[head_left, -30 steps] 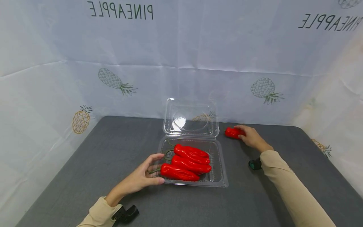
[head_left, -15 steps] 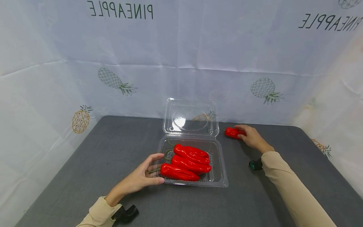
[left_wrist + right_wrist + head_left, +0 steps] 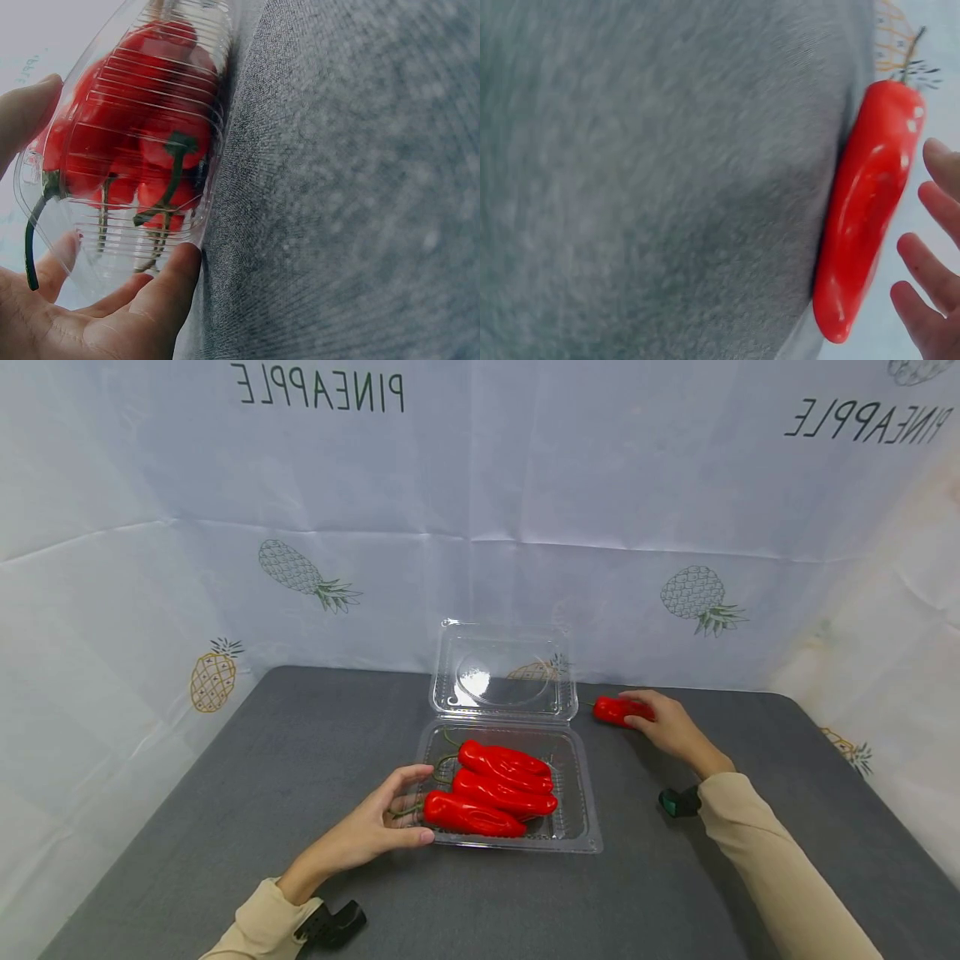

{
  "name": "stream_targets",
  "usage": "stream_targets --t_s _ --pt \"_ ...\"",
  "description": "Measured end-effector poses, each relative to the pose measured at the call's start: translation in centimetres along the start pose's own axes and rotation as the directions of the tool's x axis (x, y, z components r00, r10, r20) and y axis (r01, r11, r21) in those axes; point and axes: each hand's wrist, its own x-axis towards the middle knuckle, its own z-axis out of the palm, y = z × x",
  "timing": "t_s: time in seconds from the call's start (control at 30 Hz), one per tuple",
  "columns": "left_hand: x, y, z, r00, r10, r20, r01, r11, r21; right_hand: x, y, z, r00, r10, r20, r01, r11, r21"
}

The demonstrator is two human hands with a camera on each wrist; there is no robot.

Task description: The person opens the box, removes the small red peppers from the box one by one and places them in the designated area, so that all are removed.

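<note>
Several red peppers [image 3: 491, 792] with thin green stems lie side by side in a clear plastic clamshell container [image 3: 585, 835]. At its front left corner is my left hand [image 3: 367, 828], fingers spread and the tips against the wall; the left wrist view shows the fingertips [image 3: 184, 262] at the container's lower edge. My right hand [image 3: 670, 727] reaches over another red pepper [image 3: 615, 711] on the table, right of the container. In the right wrist view that pepper [image 3: 870, 202] lies whole, with a gap between it and the fingers [image 3: 922, 259]. The right thumb does not show there.
The container's clear lid [image 3: 510, 681] stands raised at the back, hinged to the base. A dark grey table [image 3: 360, 710] extends around it. A white cloth [image 3: 495, 485] with printed pineapples hangs behind and at the sides.
My right hand and forearm have shifted very slightly. The left hand, the container and the peppers stay where they were.
</note>
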Motion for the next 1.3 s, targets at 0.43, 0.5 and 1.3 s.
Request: stream_targets --t_s 0.43,0.5,1.3 --pt "0.0 0.0 0.0 1.000 0.008 0.009 -0.008 1.000 -0.013 -1.7 -1.0 -0.1 0.999 0.008 -0.045 -0.005 0.998 0.057" --pt "0.0 0.0 0.0 1.000 0.005 0.008 -0.005 1.000 -0.016 -1.9 -1.1 -0.2 0.999 0.011 -0.052 -0.008 0.998 0.067" --pt "0.0 -0.1 -0.1 1.000 0.008 0.012 -0.008 1.000 -0.019 -4.2 -4.1 0.3 0.998 -0.018 -0.066 0.029 0.986 0.166"
